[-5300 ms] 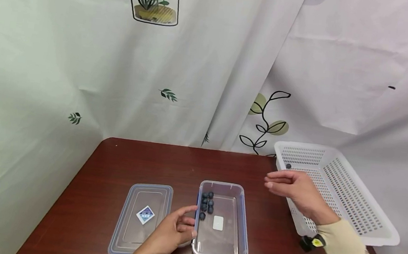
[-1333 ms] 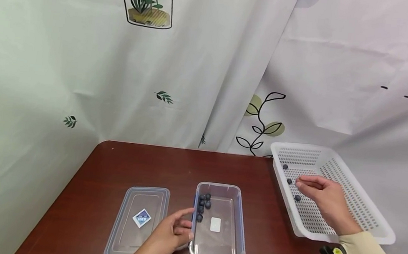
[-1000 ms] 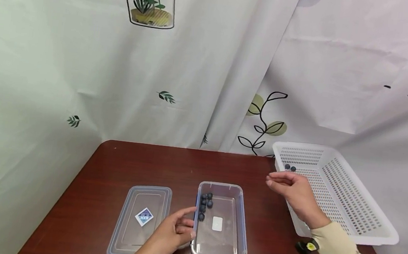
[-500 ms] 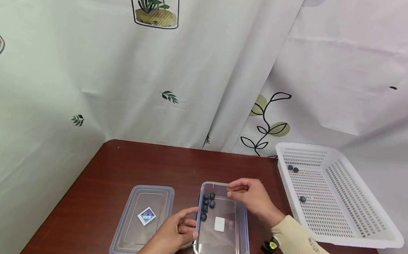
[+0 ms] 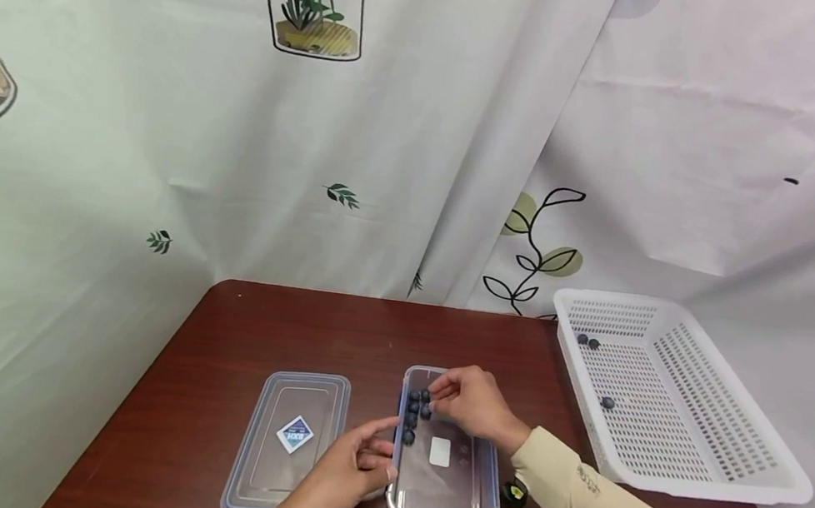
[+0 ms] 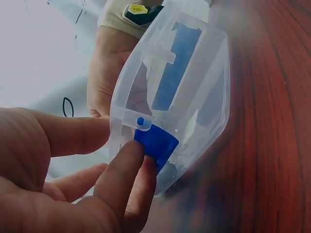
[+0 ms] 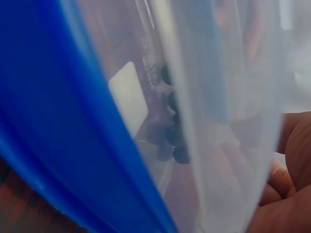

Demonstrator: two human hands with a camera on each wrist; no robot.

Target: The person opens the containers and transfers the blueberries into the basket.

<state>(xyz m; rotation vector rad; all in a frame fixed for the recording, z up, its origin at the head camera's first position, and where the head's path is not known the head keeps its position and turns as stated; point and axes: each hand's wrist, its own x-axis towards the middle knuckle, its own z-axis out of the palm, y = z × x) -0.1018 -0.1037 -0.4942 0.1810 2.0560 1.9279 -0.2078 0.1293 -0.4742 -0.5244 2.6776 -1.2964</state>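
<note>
Our right hand (image 5: 475, 402) is down inside the clear container (image 5: 444, 493), at its far end, fingertips curled in a pinch right at the cluster of blueberries (image 5: 416, 410); whether a berry is actually between the fingers we cannot tell, the knuckles hide it. Key relation: the berries sit just left of the right fingertips, against the container's left wall, so the right hand is the nearer one to them; our left hand (image 5: 345, 473) sits on the outside of that same wall.

Left hand is steadying the container; the left wrist view shows its fingers (image 6: 124, 167) and thumb pressed on the container's wall and blue latch (image 6: 156, 143), curled round the rim; so it grips the box.

Container's long axis runs straight away from us, between the two hands; it holds the small berry cluster at the far left corner and a white label (image 5: 439, 451) on its floor; the rest of the floor is bare. Right wrist view only gives blurred berries (image 7: 172, 131) through the clear wall.

Lid (image 5: 288, 442) lies flat on the bench (image 5: 271, 326), just left of the left hand, long axis parallel to the container.

White perforated basket (image 5: 714, 482) is well to the right of the right hand; it holds three loose berries (image 5: 608, 402), two at the far corner, one mid-floor.
</note>
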